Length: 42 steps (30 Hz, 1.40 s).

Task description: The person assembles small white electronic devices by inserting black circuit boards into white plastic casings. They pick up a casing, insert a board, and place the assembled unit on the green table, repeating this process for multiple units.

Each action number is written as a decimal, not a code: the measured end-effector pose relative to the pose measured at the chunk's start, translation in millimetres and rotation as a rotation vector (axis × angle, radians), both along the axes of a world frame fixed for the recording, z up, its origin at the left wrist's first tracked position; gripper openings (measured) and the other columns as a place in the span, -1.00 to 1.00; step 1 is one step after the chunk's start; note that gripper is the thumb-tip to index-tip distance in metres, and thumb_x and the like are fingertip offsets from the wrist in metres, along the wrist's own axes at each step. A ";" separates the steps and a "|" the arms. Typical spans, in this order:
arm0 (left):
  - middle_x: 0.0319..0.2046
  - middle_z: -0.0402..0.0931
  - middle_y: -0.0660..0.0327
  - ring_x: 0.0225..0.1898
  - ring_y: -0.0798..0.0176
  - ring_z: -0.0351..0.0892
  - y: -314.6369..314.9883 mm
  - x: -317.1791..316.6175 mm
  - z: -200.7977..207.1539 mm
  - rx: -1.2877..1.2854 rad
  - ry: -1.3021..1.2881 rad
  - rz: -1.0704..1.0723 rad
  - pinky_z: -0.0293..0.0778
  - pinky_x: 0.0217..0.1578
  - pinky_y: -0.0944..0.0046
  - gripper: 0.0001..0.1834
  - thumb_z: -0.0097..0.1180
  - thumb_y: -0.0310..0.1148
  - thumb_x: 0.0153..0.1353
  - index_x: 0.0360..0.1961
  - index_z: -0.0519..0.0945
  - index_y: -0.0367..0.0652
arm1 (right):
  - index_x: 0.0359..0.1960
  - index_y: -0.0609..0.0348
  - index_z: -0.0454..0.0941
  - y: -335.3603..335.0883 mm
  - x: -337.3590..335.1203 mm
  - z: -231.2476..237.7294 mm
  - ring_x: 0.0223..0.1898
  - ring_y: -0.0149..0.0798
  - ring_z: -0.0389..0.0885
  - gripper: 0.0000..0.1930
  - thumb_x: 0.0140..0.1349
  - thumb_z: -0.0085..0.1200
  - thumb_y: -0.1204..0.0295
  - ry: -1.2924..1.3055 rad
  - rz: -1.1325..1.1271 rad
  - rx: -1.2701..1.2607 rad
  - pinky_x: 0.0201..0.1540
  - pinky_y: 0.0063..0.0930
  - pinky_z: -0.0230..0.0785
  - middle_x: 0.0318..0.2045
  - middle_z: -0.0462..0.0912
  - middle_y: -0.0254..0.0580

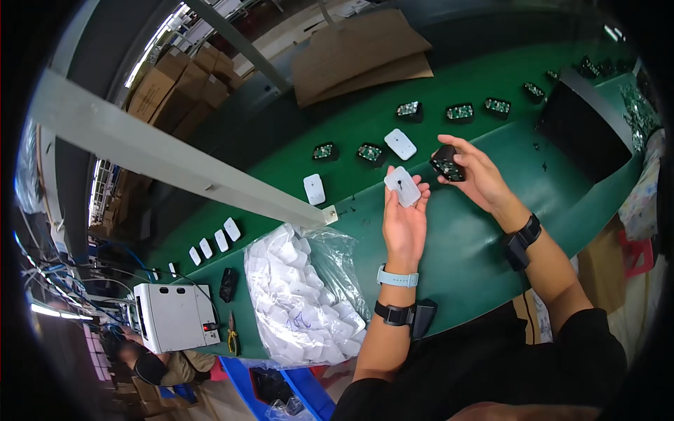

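My left hand (405, 231) is closed on a white plastic cover (407, 192), a rounded rectangle with a small dark spot near its middle. To the right of it, my right hand (484, 179) grips a small black housing (445, 160) with a green circuit board showing at its lower end. The cover and the housing are held close together but apart, over the green table (456, 238). Just beyond them a white piece (400, 144) lies beside a black housing with an exposed board (370, 152).
More black housings with boards (460, 112) and white pieces (314, 189) line the green belt. A clear bag of white covers (298, 302) sits left of my arm, near pliers (232, 337) and a white machine (177, 317). A metal post (189, 154) slants across the left side; a black bin (586, 126) stands right.
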State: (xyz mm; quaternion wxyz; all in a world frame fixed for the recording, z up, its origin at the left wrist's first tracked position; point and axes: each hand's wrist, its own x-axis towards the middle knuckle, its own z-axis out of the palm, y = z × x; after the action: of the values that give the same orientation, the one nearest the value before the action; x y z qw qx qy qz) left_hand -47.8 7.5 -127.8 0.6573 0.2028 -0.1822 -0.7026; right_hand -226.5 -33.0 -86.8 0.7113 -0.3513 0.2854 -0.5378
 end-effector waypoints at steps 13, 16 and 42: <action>0.39 0.19 0.14 0.37 0.13 0.25 0.8 -13.4 5.7 0.022 -0.015 -0.076 0.17 0.41 0.04 -0.41 -0.29 -0.27 0.55 0.51 -0.01 -0.18 | -0.04 0.30 0.58 9.3 14.6 -20.5 -0.12 -0.41 0.63 -0.70 0.17 0.29 0.62 0.301 -0.173 -0.272 0.01 -0.49 0.50 -0.11 0.63 -0.24; 0.35 0.25 0.10 0.37 0.13 0.27 2.2 -14.2 12.2 -0.008 -0.099 -0.076 0.19 0.39 0.05 -0.44 -0.26 -0.27 0.54 0.49 0.06 -0.18 | -0.07 0.30 0.59 9.3 17.4 -22.6 -0.14 -0.40 0.64 -0.70 0.16 0.31 0.62 0.331 -0.225 -0.340 -0.01 -0.49 0.51 -0.14 0.62 -0.24; 0.08 0.55 0.08 0.07 0.23 0.59 12.0 -10.8 -1.5 -0.106 -0.736 0.182 0.57 0.05 0.27 -0.50 0.22 -0.69 0.22 0.21 0.49 -0.35 | -0.06 0.34 0.62 7.2 6.8 -28.4 -0.11 -0.37 0.65 -0.71 0.16 0.28 0.67 0.274 -0.007 -0.280 -0.04 -0.49 0.58 -0.07 0.66 -0.16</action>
State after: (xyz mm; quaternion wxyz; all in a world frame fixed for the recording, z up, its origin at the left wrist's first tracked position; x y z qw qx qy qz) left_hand -58.5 19.6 -129.3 0.6172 0.4225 -0.4235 -0.5111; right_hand -219.7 -25.8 -115.2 0.6079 -0.5158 0.3033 -0.5219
